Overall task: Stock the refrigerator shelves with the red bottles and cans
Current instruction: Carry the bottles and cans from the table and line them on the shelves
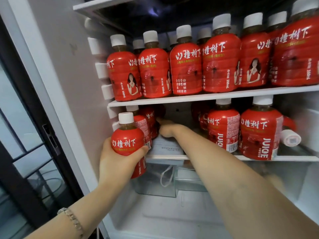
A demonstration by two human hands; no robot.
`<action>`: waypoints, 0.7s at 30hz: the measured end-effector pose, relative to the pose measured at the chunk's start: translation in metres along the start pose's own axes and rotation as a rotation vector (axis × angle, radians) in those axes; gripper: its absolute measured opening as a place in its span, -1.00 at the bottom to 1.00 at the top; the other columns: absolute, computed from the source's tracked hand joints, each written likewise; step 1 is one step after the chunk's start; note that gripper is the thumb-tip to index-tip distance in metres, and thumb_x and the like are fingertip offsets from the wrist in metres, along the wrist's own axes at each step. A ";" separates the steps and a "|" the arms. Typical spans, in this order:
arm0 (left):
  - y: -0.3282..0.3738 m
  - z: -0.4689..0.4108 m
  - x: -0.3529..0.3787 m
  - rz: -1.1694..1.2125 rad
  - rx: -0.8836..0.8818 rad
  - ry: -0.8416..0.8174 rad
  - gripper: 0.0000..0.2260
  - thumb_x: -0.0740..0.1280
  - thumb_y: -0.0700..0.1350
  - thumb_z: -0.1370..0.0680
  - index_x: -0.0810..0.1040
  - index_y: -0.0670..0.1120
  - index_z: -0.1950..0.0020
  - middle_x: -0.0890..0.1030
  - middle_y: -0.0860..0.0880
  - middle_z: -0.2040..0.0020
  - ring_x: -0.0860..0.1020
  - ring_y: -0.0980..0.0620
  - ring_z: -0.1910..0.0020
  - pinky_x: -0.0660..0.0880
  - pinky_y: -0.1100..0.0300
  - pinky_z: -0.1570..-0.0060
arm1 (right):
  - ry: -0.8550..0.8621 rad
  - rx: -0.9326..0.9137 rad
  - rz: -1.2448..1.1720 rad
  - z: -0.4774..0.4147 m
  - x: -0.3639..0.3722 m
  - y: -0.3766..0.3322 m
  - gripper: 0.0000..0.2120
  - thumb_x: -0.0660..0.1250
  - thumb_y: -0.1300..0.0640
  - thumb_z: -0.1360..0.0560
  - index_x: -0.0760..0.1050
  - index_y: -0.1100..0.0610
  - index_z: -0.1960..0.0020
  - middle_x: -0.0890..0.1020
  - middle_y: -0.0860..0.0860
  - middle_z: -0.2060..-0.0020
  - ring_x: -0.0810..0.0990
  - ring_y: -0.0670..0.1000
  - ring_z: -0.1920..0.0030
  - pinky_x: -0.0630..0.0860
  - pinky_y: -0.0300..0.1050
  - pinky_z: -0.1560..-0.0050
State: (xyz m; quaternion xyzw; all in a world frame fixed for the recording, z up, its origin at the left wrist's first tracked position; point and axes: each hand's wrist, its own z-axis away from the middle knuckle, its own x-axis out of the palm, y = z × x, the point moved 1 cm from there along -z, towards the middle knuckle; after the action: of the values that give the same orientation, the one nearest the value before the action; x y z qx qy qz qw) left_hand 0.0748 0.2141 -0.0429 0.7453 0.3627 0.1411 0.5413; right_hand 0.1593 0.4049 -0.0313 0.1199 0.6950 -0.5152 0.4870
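The left hand (117, 163) wraps its fingers round a red bottle (127, 140) at the front-left of the lower shelf (293, 158), while the right hand (168, 129) reaches deep, perhaps touching the rear bottles (149, 118), with its fingers too hidden to tell their state.

Upper shelf (207, 96) packed with bottles (186, 66); lower shelf (172, 157) free only between left cluster (149, 120) and right cluster (223, 128).

Leaflet (165, 146) lies flat; white cord loop (166, 176) hangs in clear drawer (153, 188); dark-framed glass door (25, 135) at left.
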 end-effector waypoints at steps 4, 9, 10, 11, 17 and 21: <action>0.000 0.001 0.001 0.016 -0.008 0.007 -0.35 0.57 -0.11 -0.25 0.39 -0.06 -0.27 0.54 -0.02 -0.07 0.54 0.01 0.05 0.46 0.14 0.09 | -0.026 -0.012 0.046 -0.005 0.002 -0.004 -0.54 0.07 0.13 -0.61 0.11 0.03 -0.50 0.28 0.12 -0.44 0.34 0.15 -0.36 0.30 0.03 -0.36; 0.004 0.002 0.002 0.039 -0.015 0.000 -0.37 0.56 -0.11 -0.26 0.37 -0.03 -0.25 0.50 0.03 -0.02 0.50 0.09 0.12 0.43 0.22 0.17 | 0.160 0.053 0.193 -0.010 0.001 -0.006 -0.55 0.01 0.00 -0.63 0.07 0.00 -0.50 0.28 0.14 -0.43 0.35 0.19 -0.35 0.37 -0.01 -0.26; 0.004 0.001 0.002 0.047 -0.013 0.002 -0.38 0.57 -0.11 -0.26 0.37 -0.02 -0.23 0.50 0.04 0.00 0.50 0.13 0.15 0.42 0.25 0.21 | 0.212 0.064 0.225 -0.010 -0.003 -0.002 -0.53 0.04 0.02 -0.62 0.04 -0.01 -0.51 0.27 0.15 -0.42 0.37 0.19 -0.34 0.38 -0.05 -0.17; 0.004 0.001 0.002 0.053 -0.013 0.002 -0.39 0.57 -0.12 -0.25 0.37 -0.01 -0.21 0.50 0.05 0.02 0.49 0.16 0.16 0.41 0.28 0.24 | 0.252 0.073 0.247 -0.007 -0.007 0.002 -0.50 0.10 0.06 -0.61 0.04 -0.01 -0.51 0.25 0.16 -0.42 0.37 0.19 -0.33 0.39 -0.08 -0.10; 0.003 0.001 0.004 0.068 -0.013 0.007 -0.40 0.57 -0.11 -0.25 0.35 0.01 -0.18 0.49 0.12 0.08 0.49 0.19 0.14 0.42 0.23 0.17 | 0.297 0.056 0.258 -0.008 -0.010 0.009 -0.51 0.16 0.02 -0.59 0.13 -0.03 -0.48 0.17 0.15 -0.45 0.35 0.19 -0.35 0.39 -0.06 -0.16; 0.003 0.001 0.004 0.068 -0.002 0.007 -0.41 0.57 -0.11 -0.25 0.36 0.01 -0.17 0.50 0.14 0.08 0.50 0.20 0.14 0.42 0.26 0.20 | 0.434 0.150 0.037 0.003 -0.011 0.004 -0.55 0.07 0.01 -0.62 0.17 0.18 -0.45 0.38 0.18 -0.36 0.45 0.20 -0.28 0.42 0.04 -0.23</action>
State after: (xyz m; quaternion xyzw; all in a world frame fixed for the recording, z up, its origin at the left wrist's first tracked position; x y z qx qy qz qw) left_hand 0.0789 0.2158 -0.0414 0.7563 0.3390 0.1625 0.5355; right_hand 0.1689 0.4078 -0.0247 0.2767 0.7408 -0.5186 0.3251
